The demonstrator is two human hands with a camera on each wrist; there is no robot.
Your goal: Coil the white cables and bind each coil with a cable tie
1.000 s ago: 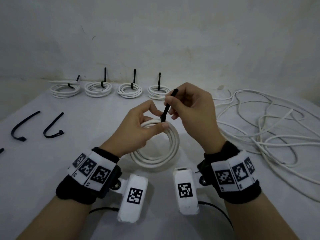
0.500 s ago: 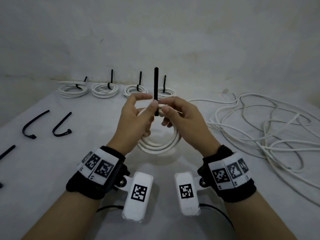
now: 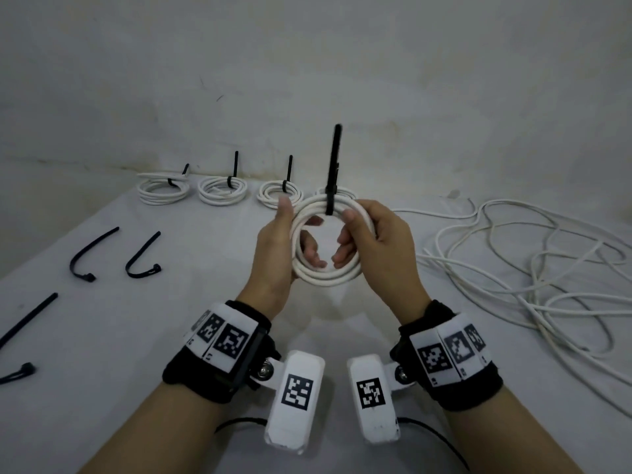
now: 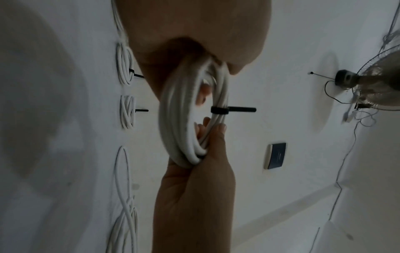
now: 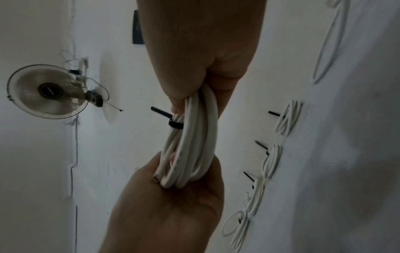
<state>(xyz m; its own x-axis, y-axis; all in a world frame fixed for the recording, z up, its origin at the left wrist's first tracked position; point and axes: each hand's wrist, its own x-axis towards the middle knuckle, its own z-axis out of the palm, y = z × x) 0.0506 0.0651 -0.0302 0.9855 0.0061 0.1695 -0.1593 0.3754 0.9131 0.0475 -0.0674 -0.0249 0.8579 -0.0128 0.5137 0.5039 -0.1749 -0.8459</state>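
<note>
I hold a white cable coil [image 3: 328,280] upright above the table, its ring facing me. A black cable tie [image 3: 333,165] binds its top, with the tail pointing straight up. My left hand [image 3: 273,254] grips the coil's left side, thumb in front and fingers through the ring. On the coil's right side my right hand [image 3: 379,241] grips the same way. The left wrist view shows the coil [image 4: 173,119] edge-on with the tie [image 4: 233,109] cinched round its strands. In the right wrist view a cut cable end shows at the coil [image 5: 194,145] by my left palm.
Several bound coils [image 3: 222,193] stand in a row along the wall at the table's back. A loose tangle of white cable [image 3: 530,268] spreads over the right side. Spare black cable ties [image 3: 89,254] lie at the left.
The coil has risen and turned upright to face me. My right hand has let go of the tie's tail and taken the coil's right side. My left hand has shifted to the left side.
</note>
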